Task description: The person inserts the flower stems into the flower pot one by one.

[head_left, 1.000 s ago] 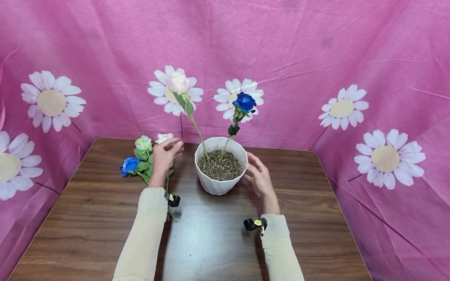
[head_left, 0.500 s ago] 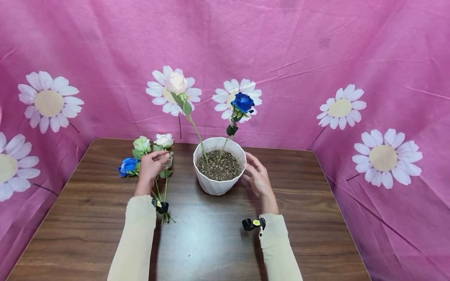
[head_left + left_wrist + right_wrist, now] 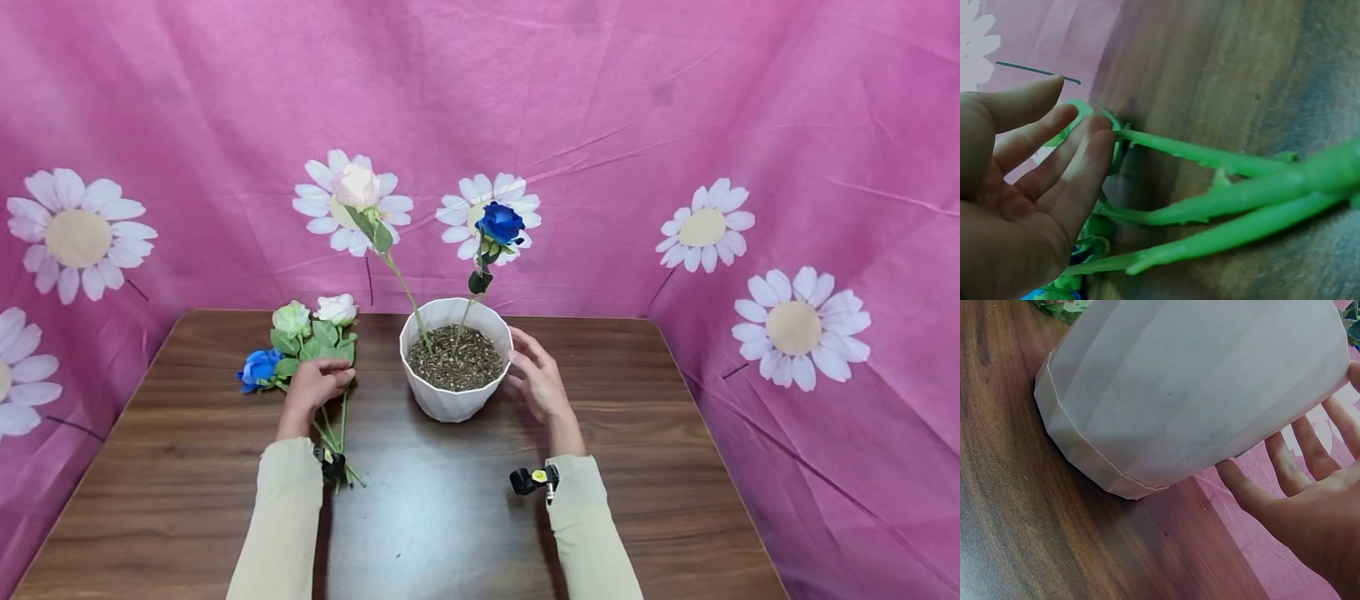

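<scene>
"What is the left hand (image 3: 315,387) hiding?"

"In the head view, it's covering part of the loose stems (image 3: 344,417). Soil (image 3: 456,360) is concealing the lower ends of the potted stems (image 3: 407,293)."

"Is anything being cut off?"

"The pot (image 3: 1197,394) is overrunning the right wrist view at twelve o'clock; the loose stems are blurring toward three in the left."

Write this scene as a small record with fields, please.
Left hand: near the loose stems, gripping nothing; contact unclear
Right hand: touching the white pot
Pot position: upright on the table
In pot: soil-like fill, pale pink rose, blue rose
Lying left of pot: pale green rose, white rose, another blue rose
Backdrop: pink with white daisies
</scene>
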Demonstrator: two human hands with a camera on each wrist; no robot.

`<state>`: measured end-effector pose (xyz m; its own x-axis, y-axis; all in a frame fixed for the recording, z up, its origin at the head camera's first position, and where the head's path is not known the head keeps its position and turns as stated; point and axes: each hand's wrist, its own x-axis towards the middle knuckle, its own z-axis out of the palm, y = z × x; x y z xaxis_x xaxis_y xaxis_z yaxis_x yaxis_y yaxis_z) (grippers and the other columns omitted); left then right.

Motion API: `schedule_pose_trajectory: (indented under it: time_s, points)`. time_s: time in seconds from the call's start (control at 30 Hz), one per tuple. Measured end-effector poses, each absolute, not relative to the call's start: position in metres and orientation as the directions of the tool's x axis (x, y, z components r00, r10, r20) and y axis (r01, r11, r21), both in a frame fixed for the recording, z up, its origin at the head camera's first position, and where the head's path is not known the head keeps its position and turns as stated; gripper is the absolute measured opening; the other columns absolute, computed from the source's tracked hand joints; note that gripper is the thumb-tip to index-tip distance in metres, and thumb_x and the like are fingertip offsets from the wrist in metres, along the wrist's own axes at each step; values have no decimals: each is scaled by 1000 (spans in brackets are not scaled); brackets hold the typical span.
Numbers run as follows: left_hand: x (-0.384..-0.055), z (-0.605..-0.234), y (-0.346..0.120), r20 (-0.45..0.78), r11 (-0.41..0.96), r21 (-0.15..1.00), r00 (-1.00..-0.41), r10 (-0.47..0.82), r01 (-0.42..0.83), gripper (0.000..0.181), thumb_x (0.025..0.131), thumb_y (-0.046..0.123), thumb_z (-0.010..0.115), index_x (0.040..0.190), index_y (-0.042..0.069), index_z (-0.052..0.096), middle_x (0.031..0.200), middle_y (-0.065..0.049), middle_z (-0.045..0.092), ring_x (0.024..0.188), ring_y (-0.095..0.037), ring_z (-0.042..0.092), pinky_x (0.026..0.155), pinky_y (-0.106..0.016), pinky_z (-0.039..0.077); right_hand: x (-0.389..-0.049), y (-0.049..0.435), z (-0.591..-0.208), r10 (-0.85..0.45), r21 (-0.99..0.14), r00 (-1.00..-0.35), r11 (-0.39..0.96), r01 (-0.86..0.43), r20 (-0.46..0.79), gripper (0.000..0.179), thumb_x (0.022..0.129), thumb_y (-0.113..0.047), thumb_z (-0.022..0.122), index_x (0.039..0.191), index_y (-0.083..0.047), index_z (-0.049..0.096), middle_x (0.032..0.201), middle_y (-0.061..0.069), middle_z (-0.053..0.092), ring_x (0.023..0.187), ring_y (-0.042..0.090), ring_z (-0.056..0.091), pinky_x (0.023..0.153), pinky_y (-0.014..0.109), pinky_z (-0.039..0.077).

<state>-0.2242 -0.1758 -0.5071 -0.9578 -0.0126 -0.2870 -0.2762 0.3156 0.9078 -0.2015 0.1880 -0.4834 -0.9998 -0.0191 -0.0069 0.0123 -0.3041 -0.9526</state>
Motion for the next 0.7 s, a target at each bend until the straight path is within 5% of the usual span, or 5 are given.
schedule_pose_trajectory:
  time_s: [0.13,0.37,0.7]
  points:
    - [-227,-511,-175,-230,437,870,-972,-49,-228,39,95,10,70,128,-11,63,123,-28,66,95,-25,71,78,-25,57,-200,187,-481,-15,-951,-1000,-309,5,-1,51,99,0,51,149,5,41,134,13,50,113,24,54,92,47,52]
    - [-230,-515,-180,-162,600,782,-985,-63,-167,42,90,11,74,126,-10,63,116,-28,68,105,-42,66,93,-50,51,-201,188,-481,-27,-952,-1000,-307,11,-3,53,99,-2,52,150,4,40,132,9,52,113,23,55,94,49,52]
    - [-232,-518,-179,-203,622,753,-975,-88,-213,39,83,5,78,118,-9,65,104,-22,73,65,-17,70,73,-35,58,-202,189,-483,-42,-950,-999,-313,13,0,52,99,-2,52,150,5,40,132,9,52,113,23,54,90,43,54]
